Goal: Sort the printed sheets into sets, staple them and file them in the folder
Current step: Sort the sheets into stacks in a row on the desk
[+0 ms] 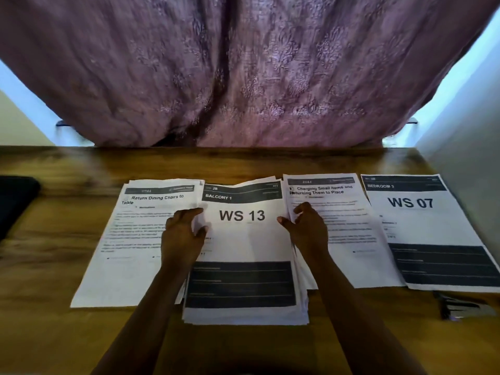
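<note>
As I read the head view, four groups of printed sheets lie in a row across the wooden table (54, 334).

From left to right, the legible headings are:
- "Return Dining Chairs to Table" on the left pile (130, 239).
- "2B", "BALCONY 1" and a large "WS 13" on the WS 13 sheet (243, 239), which tops the thick central stack (243, 316).
- "Charging Small Items and Returning Them to Place" on the Charging pile (349, 226).
- "BEDROOM 3" and "WS 07" on the WS 07 sheet (422, 226).

Body text on every page is too blurred to read.

The left hand (184, 234) pinches the left edge of the WS 13 sheet, thumb on top and fingers curled at the margin. The right hand (308, 228) pinches the right edge, with its thumb on the paper and its index finger arched above the Charging pile. The sheet's top edge bows upward between them.

The paper is white with dark header and footer bands. The table has a glossy brown grain. A purple curtain (243, 63) with an embossed floral pattern hangs behind it. I cannot identify the flat black object (16, 196) at the left edge or the dark item (457, 307) below the WS 07 sheet.
</note>
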A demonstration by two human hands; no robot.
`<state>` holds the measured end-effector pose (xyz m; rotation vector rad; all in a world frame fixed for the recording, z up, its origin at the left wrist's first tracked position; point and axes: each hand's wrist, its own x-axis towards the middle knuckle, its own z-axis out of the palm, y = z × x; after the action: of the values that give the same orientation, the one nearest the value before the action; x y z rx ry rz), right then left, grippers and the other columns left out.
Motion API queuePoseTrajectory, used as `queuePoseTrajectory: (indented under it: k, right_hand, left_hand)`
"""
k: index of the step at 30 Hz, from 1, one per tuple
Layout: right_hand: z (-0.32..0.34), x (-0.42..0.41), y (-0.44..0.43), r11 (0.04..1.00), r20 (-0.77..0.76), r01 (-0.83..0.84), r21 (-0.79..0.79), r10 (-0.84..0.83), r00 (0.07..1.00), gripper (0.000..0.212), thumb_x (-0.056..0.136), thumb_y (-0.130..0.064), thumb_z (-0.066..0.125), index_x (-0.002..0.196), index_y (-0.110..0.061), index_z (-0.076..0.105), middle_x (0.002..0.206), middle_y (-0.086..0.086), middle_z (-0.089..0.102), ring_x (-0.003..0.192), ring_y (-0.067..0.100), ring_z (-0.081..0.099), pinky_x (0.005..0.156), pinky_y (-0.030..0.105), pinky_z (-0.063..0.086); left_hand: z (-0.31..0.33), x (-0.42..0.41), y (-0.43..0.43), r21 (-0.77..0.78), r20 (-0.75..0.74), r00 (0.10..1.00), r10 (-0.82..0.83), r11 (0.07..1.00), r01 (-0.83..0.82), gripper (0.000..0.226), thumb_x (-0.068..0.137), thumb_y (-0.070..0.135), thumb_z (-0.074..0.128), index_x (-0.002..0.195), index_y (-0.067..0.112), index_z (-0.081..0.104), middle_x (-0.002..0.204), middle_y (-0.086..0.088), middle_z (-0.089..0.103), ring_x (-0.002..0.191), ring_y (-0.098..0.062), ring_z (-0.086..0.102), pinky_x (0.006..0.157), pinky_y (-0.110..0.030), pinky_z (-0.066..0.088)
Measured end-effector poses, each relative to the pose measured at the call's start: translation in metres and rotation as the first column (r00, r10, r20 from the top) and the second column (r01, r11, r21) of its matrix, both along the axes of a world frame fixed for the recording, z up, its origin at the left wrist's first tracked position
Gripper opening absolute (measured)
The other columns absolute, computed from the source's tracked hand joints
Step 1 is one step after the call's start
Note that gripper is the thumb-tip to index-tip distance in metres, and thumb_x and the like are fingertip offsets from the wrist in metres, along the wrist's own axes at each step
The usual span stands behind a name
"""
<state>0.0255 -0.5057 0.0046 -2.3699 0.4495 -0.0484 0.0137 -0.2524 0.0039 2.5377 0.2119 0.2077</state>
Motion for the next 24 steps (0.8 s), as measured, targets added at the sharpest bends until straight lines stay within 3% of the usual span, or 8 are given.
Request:
queuePoseTrajectory:
  k: [6, 10, 13, 16, 19, 22, 24]
  right_hand:
    - [0.002, 0.005, 0.016, 0.998, -0.102, 0.047, -0.053, -0.052, 0.993, 0.032, 0.081, -0.042, 0.070, 0.090, -0.018, 0.051, 0.096, 0.004, 0.064, 0.079, 0.015, 0.054, 0.074, 0.028, 0.042]
    - [0.006, 0.006, 0.018, 0.995, -0.077, 0.084, -0.056, -0.089, 0.993, 0.023, 0.084, -0.035, 0.069, 0.085, -0.016, 0.057, 0.095, 0.004, 0.066, 0.086, 0.022, 0.062, 0.073, 0.027, 0.039]
    - [0.008, 0.002, 0.015, 0.993, -0.033, 0.106, -0.050, -0.108, 0.994, 0.019, 0.087, -0.032, 0.066, 0.094, -0.014, 0.065, 0.106, 0.007, 0.068, 0.095, 0.025, 0.063, 0.079, 0.030, 0.043]
    - [0.017, -0.003, 0.009, 0.990, 0.017, 0.141, -0.031, -0.140, 0.990, 0.030, 0.091, -0.028, 0.061, 0.115, -0.010, 0.065, 0.116, 0.010, 0.066, 0.104, 0.029, 0.062, 0.090, 0.036, 0.046]
    - [0.029, -0.006, -0.014, 0.988, 0.042, 0.135, 0.078, -0.138, 0.990, 0.027, 0.093, -0.026, 0.058, 0.111, -0.008, 0.066, 0.114, 0.011, 0.067, 0.103, 0.028, 0.062, 0.095, 0.036, 0.043]
    - [0.050, -0.008, -0.060, 0.897, 0.040, 0.190, 0.399, -0.224, 0.974, 0.026, 0.093, -0.024, 0.057, 0.112, -0.008, 0.065, 0.113, 0.011, 0.067, 0.099, 0.026, 0.064, 0.095, 0.041, 0.048]
    - [0.067, -0.007, -0.096, 0.809, -0.013, 0.244, 0.535, -0.281, 0.960, 0.025, 0.093, -0.022, 0.057, 0.113, -0.007, 0.064, 0.107, 0.008, 0.066, 0.092, 0.025, 0.064, 0.085, 0.036, 0.051]
  left_hand:
    - [-0.011, 0.008, 0.010, -0.118, -0.138, 0.989, -0.060, 0.992, 0.044, 0.060, 0.082, 0.032, 0.074, 0.136, 0.025, 0.049, 0.137, -0.005, 0.052, 0.122, -0.029, 0.052, 0.099, -0.046, 0.048]
    - [-0.016, 0.008, 0.014, -0.097, -0.151, 0.983, -0.101, 0.992, 0.087, 0.059, 0.080, 0.041, 0.073, 0.134, 0.025, 0.052, 0.136, -0.005, 0.051, 0.122, -0.027, 0.050, 0.095, -0.046, 0.049]
    - [-0.011, 0.007, 0.012, 0.048, -0.146, 0.986, -0.074, 0.996, 0.081, 0.059, 0.083, 0.050, 0.066, 0.134, 0.023, 0.052, 0.135, -0.007, 0.051, 0.125, -0.029, 0.046, 0.095, -0.046, 0.045]
    - [-0.002, 0.007, 0.001, 0.123, -0.011, 0.996, -0.090, 0.988, 0.091, 0.058, 0.086, 0.048, 0.063, 0.136, 0.022, 0.051, 0.139, -0.011, 0.048, 0.128, -0.034, 0.042, 0.098, -0.051, 0.041]
    - [0.009, 0.012, -0.030, -0.143, 0.053, 0.978, -0.202, 0.968, 0.208, 0.066, 0.087, 0.042, 0.064, 0.144, 0.023, 0.038, 0.148, -0.008, 0.038, 0.136, -0.031, 0.033, 0.104, -0.054, 0.038]
    - [0.022, 0.025, -0.076, -0.552, 0.054, 0.949, -0.312, 0.782, 0.288, 0.073, 0.086, 0.028, 0.068, 0.147, 0.025, 0.028, 0.145, -0.002, 0.045, 0.128, -0.022, 0.046, 0.098, -0.040, 0.047]
    - [0.032, 0.033, -0.107, -0.702, 0.010, 0.932, -0.363, 0.661, 0.265, 0.074, 0.086, 0.020, 0.069, 0.145, 0.027, 0.026, 0.140, -0.003, 0.050, 0.118, -0.019, 0.055, 0.087, -0.028, 0.051]
